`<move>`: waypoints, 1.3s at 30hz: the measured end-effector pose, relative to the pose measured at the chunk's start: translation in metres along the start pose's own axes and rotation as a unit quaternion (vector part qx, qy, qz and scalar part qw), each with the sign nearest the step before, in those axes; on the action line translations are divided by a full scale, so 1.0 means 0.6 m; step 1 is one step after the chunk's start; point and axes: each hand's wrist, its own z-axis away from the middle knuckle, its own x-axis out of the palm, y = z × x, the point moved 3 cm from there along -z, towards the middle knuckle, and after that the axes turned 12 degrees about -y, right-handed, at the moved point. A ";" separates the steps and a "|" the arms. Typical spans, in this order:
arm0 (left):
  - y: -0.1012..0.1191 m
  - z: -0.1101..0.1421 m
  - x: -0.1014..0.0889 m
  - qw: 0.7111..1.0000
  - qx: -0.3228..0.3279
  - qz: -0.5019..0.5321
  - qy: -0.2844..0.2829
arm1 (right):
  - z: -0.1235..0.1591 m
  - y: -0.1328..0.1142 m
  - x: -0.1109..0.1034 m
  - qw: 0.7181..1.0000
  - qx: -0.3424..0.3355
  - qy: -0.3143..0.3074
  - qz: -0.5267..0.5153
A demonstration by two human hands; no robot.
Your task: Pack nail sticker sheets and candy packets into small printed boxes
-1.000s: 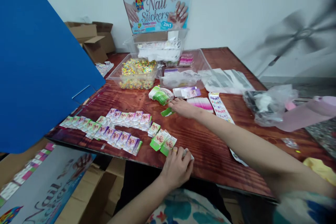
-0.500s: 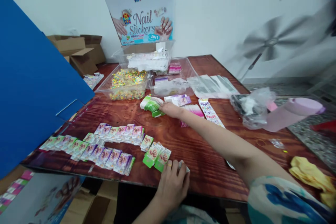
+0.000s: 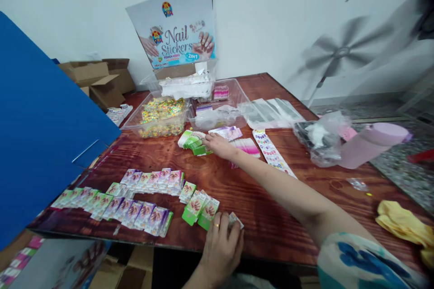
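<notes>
My left hand (image 3: 223,240), with a ring on one finger, is curled at the table's near edge around a small printed carton (image 3: 236,220), which shows past its fingertips. Just left of it lie two white-and-green nail sticker cartons (image 3: 208,210) with green flaps out. My right hand (image 3: 217,144) reaches forward, fingers stretched over the right side of a pile of flat green-and-white cartons (image 3: 195,141); its thumb is hard to make out. Overlapping rows of purple, green and pink cartons (image 3: 135,213) spread to the left.
Behind the pile stand clear plastic tubs, one with colourful wrapped candies (image 3: 162,110). Pink-striped cartons (image 3: 247,146) and a sticker sheet (image 3: 271,151) lie right of my hand. Further right are a plastic bag (image 3: 325,137), a pink bottle (image 3: 373,144) and a yellow cloth (image 3: 403,223). A blue panel (image 3: 44,135) borders the left.
The camera view has shifted. A loose green carton by my right hand has moved against the pile, and the hand remains over it. My left hand stays on its carton.
</notes>
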 end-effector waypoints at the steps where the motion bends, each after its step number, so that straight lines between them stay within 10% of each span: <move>1: 0.000 0.000 -0.002 1.000 0.006 0.004 0.012 | 0.011 0.009 -0.004 1.000 0.004 0.019 -0.014; 11: 0.015 -0.023 -0.026 0.998 0.031 0.030 0.051 | 0.090 0.126 -0.040 0.967 0.083 0.189 -0.152; 20: -0.064 -0.167 -0.064 0.998 0.027 -0.008 -0.054 | 0.093 0.185 -0.010 0.979 0.064 0.042 -0.188; 30: -0.168 -0.401 -0.021 0.984 -0.027 -0.026 -0.173 | 0.135 0.219 -0.013 0.942 0.207 0.105 -0.242; 39: -0.202 -0.451 0.049 0.958 -0.063 0.160 -0.230 | 0.225 0.197 0.025 0.908 0.309 0.109 -0.261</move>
